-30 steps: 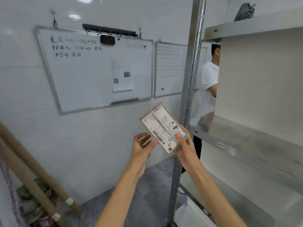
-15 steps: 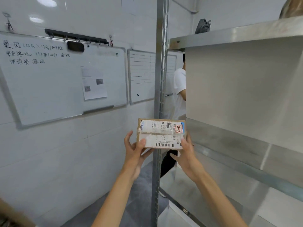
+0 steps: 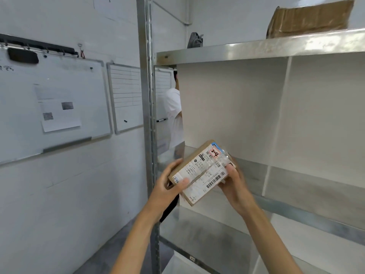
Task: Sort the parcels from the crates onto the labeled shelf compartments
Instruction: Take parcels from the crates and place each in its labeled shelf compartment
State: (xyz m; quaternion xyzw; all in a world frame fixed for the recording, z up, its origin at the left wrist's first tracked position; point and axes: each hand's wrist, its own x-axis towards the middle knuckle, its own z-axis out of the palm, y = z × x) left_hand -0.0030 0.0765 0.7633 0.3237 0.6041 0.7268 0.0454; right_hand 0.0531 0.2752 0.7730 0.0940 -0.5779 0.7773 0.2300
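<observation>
White walls, whiteboard (image 3: 59, 99) left, steel shelf (image 3: 256, 48) right, its middle compartments (image 3: 233, 103) showing bare, one box (image 3: 308, 18) up top. Left hand (image 3: 167, 186) and right hand (image 3: 235, 186) have fingers (image 3: 172, 167) clamped round the tilted parcel (image 3: 199, 171), just before the middle shelf. Not placed yet; most sorting likely remains.

Scene is brightly and evenly lit, with soft light from above. The front edge of the top shelf (image 3: 256, 48) is nearly blown out by glare, and a duller sheen is seen on the middle shelf (image 3: 316, 184). Shine is picked up by the clear tape on the parcel (image 3: 199, 171). Barcodes are resolved, small print is not. Shadows are faint, darkest under the parcel beside the left hand (image 3: 167, 186). Wide-angle distortion is noted: the upright post (image 3: 146, 95) and whiteboard (image 3: 49, 107) are bowed toward the edges. The cardboard box (image 3: 308, 18) at top right is smeared. Focus is slightly soft overall.
</observation>
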